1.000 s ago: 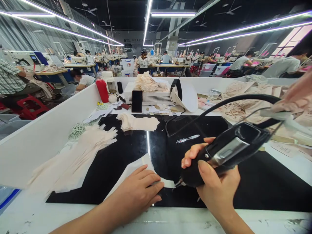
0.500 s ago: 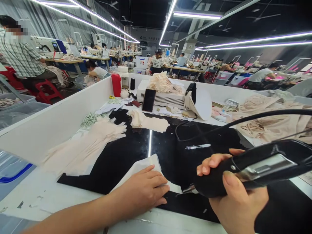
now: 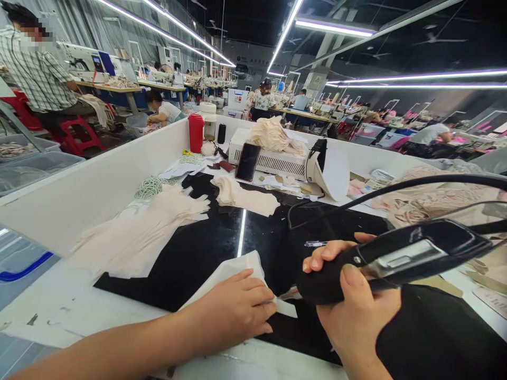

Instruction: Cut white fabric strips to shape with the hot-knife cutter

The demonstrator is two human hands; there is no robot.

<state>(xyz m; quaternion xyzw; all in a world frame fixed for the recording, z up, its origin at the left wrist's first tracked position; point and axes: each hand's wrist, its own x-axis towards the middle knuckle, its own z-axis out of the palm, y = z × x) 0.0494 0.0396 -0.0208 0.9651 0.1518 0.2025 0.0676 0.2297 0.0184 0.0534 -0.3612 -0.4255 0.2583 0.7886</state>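
Observation:
My left hand (image 3: 235, 309) lies flat on a piece of white fabric (image 3: 225, 271), fingers stretched out and together. A corner of that fabric sticks out to the right, past the fingertips. My right hand (image 3: 358, 311) is wrapped round a black corded handheld tool (image 3: 420, 256), which looks like an ultrasonic welder. Its metal tip (image 3: 292, 293) points left and meets the fabric's edge beside my left fingers; exact contact is hard to see. Beneath lies a black sheet (image 3: 174, 269) on the white table.
Cream fabric strips (image 3: 146, 227) lie left, and a smaller stack (image 3: 245, 195) lies farther back. A pen (image 3: 315, 244) rests behind my right hand. A phone (image 3: 247, 162) leans on a vented white box (image 3: 271, 157). The tool's cable (image 3: 396, 186) arcs right. White side walls (image 3: 99, 179) border the table.
My right hand has moved the tool leftward, and its tip has shifted from the fabric's right corner along the edge toward my left fingers. My left hand stays on the fabric.

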